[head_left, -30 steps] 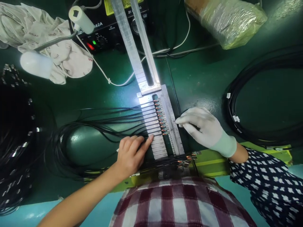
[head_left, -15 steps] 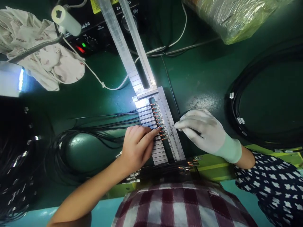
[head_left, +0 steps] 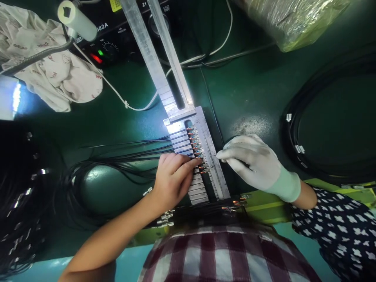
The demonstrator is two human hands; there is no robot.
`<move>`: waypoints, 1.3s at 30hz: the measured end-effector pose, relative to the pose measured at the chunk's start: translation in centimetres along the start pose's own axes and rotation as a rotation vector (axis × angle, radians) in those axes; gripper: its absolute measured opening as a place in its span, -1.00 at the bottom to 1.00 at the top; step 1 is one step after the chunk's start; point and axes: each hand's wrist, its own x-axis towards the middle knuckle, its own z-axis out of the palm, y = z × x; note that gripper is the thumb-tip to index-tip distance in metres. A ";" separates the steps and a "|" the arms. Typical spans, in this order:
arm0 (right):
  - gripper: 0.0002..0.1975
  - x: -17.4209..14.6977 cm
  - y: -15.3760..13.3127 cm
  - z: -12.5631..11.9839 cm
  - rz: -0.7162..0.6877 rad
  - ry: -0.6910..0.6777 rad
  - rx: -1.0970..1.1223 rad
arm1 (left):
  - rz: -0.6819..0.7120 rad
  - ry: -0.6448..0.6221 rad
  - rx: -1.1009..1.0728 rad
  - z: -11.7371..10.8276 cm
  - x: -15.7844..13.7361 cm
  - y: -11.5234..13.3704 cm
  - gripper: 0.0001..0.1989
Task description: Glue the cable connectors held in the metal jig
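A slotted metal fixture [head_left: 202, 113] lies on the bench, with a row of black cables [head_left: 147, 150] laid across its grooves. The cable ends carry small metal connectors [head_left: 194, 141] with orange wire bits. My bare left hand [head_left: 173, 178] rests over the fixture's lower half, fingers curled, its index fingertip pressed on one cable's connector end; the hand hides the thumb and part of the cable. At the fixture's right edge, my right hand [head_left: 251, 160], in a white glove with a green cuff, has its fingertips pinched together. Whatever lies in that pinch is too small to make out.
A black control box [head_left: 129, 47] with red and green lights stands behind. Cloth [head_left: 58, 70] and a lamp arm [head_left: 35, 58] are at the upper left, a plastic-wrapped bundle [head_left: 299, 23] at the upper right. Coiled cables [head_left: 289, 137] lie on the right.
My left hand has shifted slightly to the right, its index fingertip sliding further along the connector row. My right hand stays where it was. The view has moved a little.
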 end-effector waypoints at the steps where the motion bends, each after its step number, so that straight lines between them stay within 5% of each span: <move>1: -0.79 0.0 0.0 0.0 0.002 0.004 -0.001 | 0.005 0.013 0.003 0.0 0.0 0.0 -0.71; 7: -0.78 0.0 -0.1 -0.1 0.025 -0.017 0.011 | -0.009 0.095 -0.027 0.4 -0.4 0.0 -0.77; 19: -0.78 0.0 -0.1 -0.1 0.020 -0.014 -0.007 | -0.019 -0.020 0.012 -0.1 -0.3 -0.1 -0.69; 32: -0.78 0.1 0.0 0.0 0.021 -0.034 0.015 | 0.200 0.093 0.368 0.7 -0.9 -0.4 -0.55; 39: -0.77 0.0 0.2 0.1 0.035 -0.040 0.028 | 0.214 0.106 0.363 0.5 -1.6 0.0 -0.55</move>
